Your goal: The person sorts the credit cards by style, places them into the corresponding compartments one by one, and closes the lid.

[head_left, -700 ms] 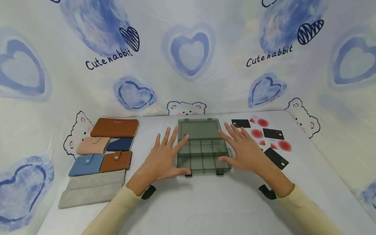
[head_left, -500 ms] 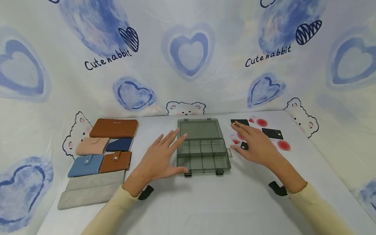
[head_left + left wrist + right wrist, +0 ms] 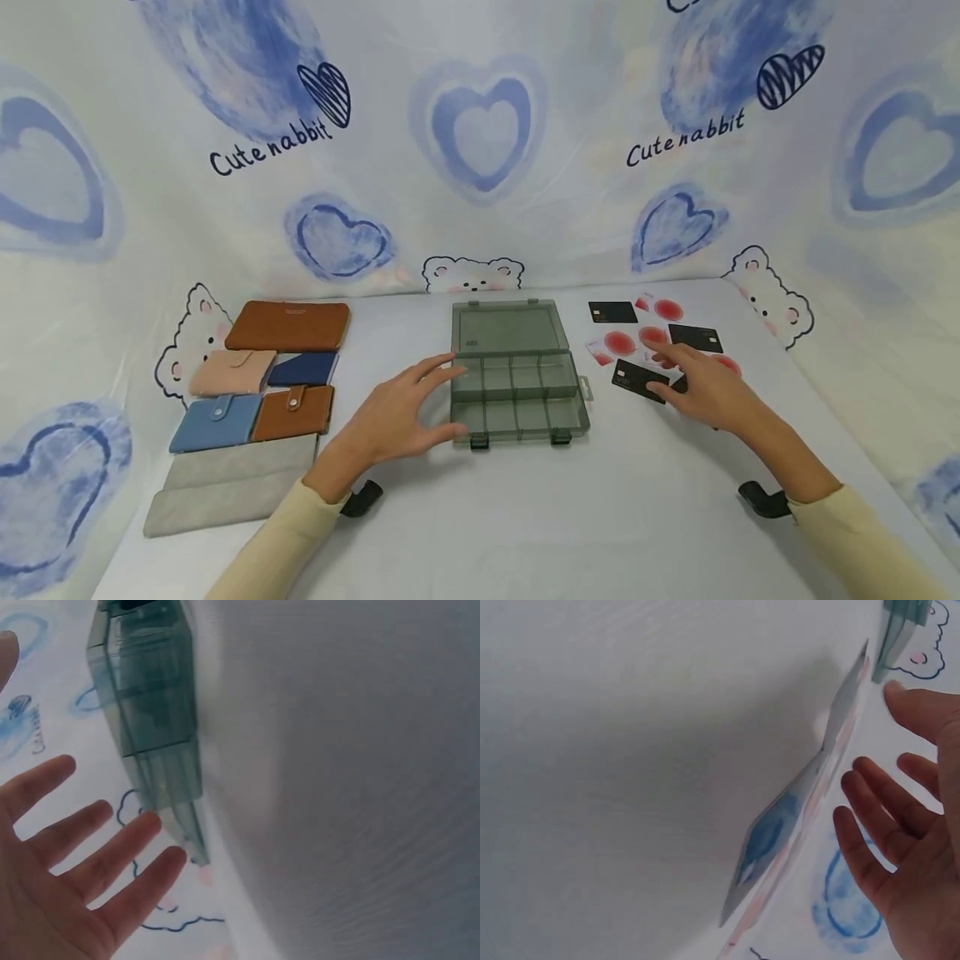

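A translucent grey-green compartment box (image 3: pixel 519 417) lies with its lid (image 3: pixel 510 327) folded back in the middle of the table. My left hand (image 3: pixel 390 417) hovers at its left side, fingers spread and holding nothing. In the left wrist view those fingers (image 3: pixel 112 862) overlap the box's far end. Over the cards on the right is my right hand (image 3: pixel 712 390), its fingers loosely bent. Its thumb comes close to a black card (image 3: pixel 636 377) marked VIP, and partly hides another dark card. The right wrist view shows the fingers (image 3: pixel 870 862) apart from the card edges (image 3: pixel 780 825).
More black cards (image 3: pixel 613 312) and red-and-white cards (image 3: pixel 619 342) lie at the back right. On the left are a long brown wallet (image 3: pixel 288 326), a pink one (image 3: pixel 234 372), a navy one (image 3: pixel 303 369), a blue one (image 3: pixel 216 422), a small brown one (image 3: pixel 296 413) and a grey pouch (image 3: pixel 232 483).
My right hand has moved from over the box's right side rightward and nearer to me, over the cards, its fingers bending more. My left hand has shifted slightly left, its fingers less spread.
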`<action>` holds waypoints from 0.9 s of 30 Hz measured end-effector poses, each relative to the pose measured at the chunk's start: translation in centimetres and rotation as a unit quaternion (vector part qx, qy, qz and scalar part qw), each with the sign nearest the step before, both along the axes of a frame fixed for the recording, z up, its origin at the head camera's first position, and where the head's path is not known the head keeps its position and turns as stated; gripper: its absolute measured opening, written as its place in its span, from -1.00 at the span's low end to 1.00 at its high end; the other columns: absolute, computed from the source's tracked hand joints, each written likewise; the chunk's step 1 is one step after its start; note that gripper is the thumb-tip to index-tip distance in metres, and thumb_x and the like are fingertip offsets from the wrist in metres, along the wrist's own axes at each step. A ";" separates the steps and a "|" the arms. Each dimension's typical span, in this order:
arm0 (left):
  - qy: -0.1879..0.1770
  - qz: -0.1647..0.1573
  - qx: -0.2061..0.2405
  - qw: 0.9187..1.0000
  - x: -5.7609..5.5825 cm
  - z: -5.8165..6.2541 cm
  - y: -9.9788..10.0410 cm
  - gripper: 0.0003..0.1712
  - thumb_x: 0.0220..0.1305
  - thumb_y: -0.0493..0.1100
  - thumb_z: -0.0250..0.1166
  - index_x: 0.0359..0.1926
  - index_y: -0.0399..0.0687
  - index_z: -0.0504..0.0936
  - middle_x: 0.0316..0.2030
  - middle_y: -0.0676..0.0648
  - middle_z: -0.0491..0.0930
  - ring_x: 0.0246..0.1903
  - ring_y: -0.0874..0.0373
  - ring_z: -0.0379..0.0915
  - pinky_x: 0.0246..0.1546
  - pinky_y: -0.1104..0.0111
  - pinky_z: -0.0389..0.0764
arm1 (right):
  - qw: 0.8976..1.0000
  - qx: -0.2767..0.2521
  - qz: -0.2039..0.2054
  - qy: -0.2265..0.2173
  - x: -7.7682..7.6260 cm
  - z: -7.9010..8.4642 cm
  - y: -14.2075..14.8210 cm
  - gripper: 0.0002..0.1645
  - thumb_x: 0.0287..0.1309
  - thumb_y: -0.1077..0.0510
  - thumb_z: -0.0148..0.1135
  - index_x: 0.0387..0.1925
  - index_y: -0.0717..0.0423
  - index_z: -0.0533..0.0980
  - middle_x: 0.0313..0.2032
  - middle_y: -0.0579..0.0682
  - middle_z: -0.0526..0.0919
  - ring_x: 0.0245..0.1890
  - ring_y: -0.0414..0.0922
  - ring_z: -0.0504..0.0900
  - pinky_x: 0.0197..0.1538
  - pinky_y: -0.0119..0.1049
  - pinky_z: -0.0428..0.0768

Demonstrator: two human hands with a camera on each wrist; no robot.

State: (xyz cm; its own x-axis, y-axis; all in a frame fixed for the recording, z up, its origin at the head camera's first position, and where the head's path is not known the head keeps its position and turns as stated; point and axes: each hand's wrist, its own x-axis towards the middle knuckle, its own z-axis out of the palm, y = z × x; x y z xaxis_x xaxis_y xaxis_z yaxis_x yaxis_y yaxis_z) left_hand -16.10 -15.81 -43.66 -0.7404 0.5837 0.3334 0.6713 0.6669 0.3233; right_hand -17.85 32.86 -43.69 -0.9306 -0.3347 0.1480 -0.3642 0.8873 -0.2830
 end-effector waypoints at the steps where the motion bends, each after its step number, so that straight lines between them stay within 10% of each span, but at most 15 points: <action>1: -0.009 0.002 0.000 1.000 -0.1 -0.2 -0.1 -0.05 0.20 0.53 0.22 0.49 0.24 0.34 0.51 0.08 0.19 0.29 0.01 0.42 -0.13 0.07 0.65 | 1.000 0.002 -0.003 -0.010 0.0 0.0 0.2 -0.26 0.17 -0.02 0.48 0.30 0.14 0.43 0.00 0.15 0.66 -0.06 0.12 0.67 -0.10 0.08 0.67; 27: -0.106 0.008 -0.035 0.994 -0.8 -1.1 -1.0 -0.15 0.19 0.50 0.27 0.38 0.22 0.46 0.54 0.09 0.14 0.42 0.05 0.25 0.14 -0.02 0.53 | 0.996 -0.031 -0.015 -0.084 -0.7 -1.3 1.2 -0.26 0.05 0.03 0.57 0.25 0.11 0.52 0.07 0.26 0.53 0.12 0.21 0.41 0.05 0.24 0.56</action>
State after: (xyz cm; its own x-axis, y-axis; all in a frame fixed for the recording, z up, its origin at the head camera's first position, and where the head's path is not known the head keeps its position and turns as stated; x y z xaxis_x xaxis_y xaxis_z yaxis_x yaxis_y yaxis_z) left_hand -16.87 -16.83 -44.72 -0.7995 0.5869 0.1279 0.5817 0.7032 0.4089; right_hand -18.55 34.10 -45.01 -0.9534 -0.3016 0.0087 -0.2807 0.8760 -0.3922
